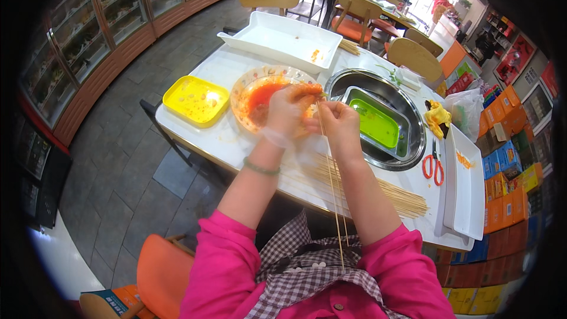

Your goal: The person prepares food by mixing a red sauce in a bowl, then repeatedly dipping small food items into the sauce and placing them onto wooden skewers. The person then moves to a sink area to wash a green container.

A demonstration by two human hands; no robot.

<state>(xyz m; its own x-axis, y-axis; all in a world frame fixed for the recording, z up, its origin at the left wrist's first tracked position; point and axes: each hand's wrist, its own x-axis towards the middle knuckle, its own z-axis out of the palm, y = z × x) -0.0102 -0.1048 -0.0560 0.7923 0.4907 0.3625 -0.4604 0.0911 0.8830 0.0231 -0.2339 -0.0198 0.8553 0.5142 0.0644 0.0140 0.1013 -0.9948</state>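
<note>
My left hand (290,102), in what looks like a clear plastic glove smeared with orange sauce, is raised over a patterned bowl (242,84) of red-orange sauce. Its fingers pinch a small piece of food (324,95) with a bit of green, too small to identify. Close beside it, my right hand (340,122) grips two thin bamboo skewers (331,173). Their upper ends meet the left fingertips, and the long shafts slant down towards my checked apron. Under my right forearm, a spread bundle of bamboo skewers (401,197) lies on the white table (212,135).
A yellow tray (195,101) sits left of the bowl, a white tray (274,37) behind it. To the right are a steel basin (418,141) holding a green tray (376,124), red-handled scissors (433,166), a yellow cloth (437,117) and another white tray (465,195). An orange chair (161,270) stands lower left.
</note>
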